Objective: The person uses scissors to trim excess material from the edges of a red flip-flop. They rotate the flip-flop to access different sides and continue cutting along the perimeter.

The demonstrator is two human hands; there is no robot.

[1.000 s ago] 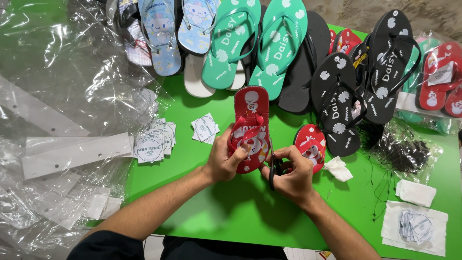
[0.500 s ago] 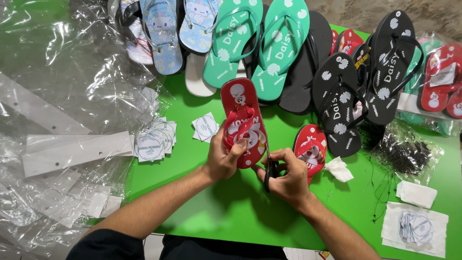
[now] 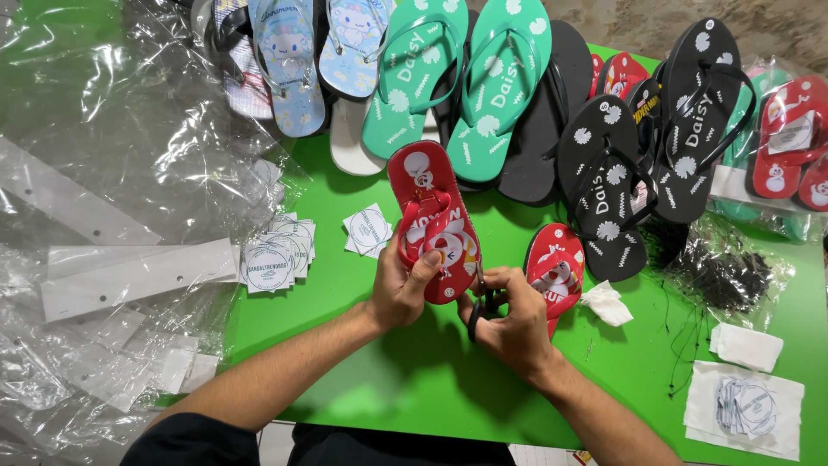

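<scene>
My left hand (image 3: 398, 292) grips the heel end of a small red flip-flop (image 3: 433, 220), thumb pressed on its printed footbed, holding it raised above the green bench (image 3: 414, 380). My right hand (image 3: 516, 326) is closed around a dark tool (image 3: 477, 311), probably small scissors, set against the sandal's lower edge.

From the left I see crumpled clear plastic bags (image 3: 112, 173), white card strips (image 3: 138, 276) and a small heap of round-printed paper tags (image 3: 276, 250). Just beside my right hand lies the matching red flip-flop (image 3: 555, 267), flat on the bench and loose. Behind run light blue, teal and black sandals; far right, a bag of black fasteners (image 3: 729, 276) and more tags (image 3: 746, 406).

I judge the work early: this pair is unbagged and carries no tag that I can see.
</scene>
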